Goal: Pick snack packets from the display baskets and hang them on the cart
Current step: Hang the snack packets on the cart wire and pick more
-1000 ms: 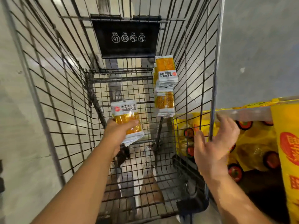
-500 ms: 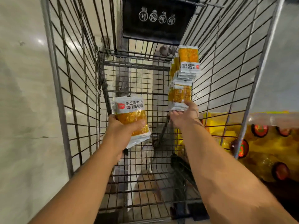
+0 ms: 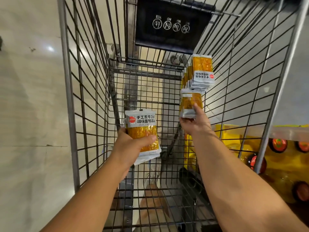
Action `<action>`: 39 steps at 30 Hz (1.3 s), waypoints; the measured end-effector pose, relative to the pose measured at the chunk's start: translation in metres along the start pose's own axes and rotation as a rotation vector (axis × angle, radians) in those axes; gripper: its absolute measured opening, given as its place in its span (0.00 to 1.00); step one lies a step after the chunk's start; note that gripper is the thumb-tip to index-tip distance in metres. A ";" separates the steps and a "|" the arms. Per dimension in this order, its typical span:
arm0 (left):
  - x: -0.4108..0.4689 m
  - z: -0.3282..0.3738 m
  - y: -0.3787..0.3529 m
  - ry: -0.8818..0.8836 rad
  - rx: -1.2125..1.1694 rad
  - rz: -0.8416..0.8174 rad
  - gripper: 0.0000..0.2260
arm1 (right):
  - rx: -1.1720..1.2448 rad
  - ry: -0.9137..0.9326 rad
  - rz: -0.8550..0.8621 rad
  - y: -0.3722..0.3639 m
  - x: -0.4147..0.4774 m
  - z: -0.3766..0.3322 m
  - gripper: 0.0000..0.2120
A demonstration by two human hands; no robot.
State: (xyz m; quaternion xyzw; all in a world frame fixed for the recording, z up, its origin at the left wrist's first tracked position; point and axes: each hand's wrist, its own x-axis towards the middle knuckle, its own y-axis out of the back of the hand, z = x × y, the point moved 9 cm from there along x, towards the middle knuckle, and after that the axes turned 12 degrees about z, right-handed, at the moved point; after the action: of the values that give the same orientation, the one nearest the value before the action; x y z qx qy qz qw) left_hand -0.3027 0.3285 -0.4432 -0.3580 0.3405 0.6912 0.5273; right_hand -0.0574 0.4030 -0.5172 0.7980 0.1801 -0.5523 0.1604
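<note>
A wire cart (image 3: 67, 97) fills the view, seen from above with its mesh walls narrowing toward the far end, and pale floor (image 3: 30, 97) lies along its left side. Outside the cart's right wall stands a yellow display (image 3: 230, 136) holding bottles with orange-red caps (image 3: 277, 145). A black sign panel (image 3: 170, 25) with white round symbols hangs at the cart's far end. Near the cart's left wall, the left hand (image 3: 132, 148) grips a stack of snack packets (image 3: 142, 129), white at the top with printed characters and orange-yellow below; its thumb lies across the front and its fingers curl behind. At the far right corner, two bunches of the same packets hang against the right wall: an upper bunch (image 3: 202, 71), and a lower bunch (image 3: 190, 102) just under it. The right hand (image 3: 195, 125) pinches the lower bunch at its bottom edge, thumb on the front face and fingers (image 3: 187, 120) tucked underneath.
</note>
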 end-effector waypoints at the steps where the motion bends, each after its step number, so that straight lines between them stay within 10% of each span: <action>1: -0.001 0.001 0.000 -0.002 -0.001 -0.004 0.32 | -0.014 0.012 -0.010 -0.002 0.001 0.000 0.13; 9: -0.043 0.011 0.004 0.047 -0.103 0.023 0.25 | -0.185 0.035 -0.117 0.029 -0.057 0.012 0.06; 15: -0.126 0.058 0.026 -0.021 -0.125 0.056 0.32 | -0.203 0.039 -0.381 0.056 -0.193 0.023 0.21; 26: -0.298 0.177 0.070 -0.434 -0.264 0.125 0.35 | -0.636 0.534 -0.818 0.024 -0.434 -0.044 0.22; 39: -0.416 0.245 0.079 -0.829 0.026 -0.288 0.34 | -0.507 1.069 -0.648 0.089 -0.583 -0.062 0.17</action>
State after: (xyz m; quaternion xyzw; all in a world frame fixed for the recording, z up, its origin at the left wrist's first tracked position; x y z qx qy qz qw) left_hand -0.3354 0.3180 0.0446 -0.0876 0.0553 0.6915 0.7149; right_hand -0.1543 0.2881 0.0569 0.8048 0.5892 -0.0423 0.0578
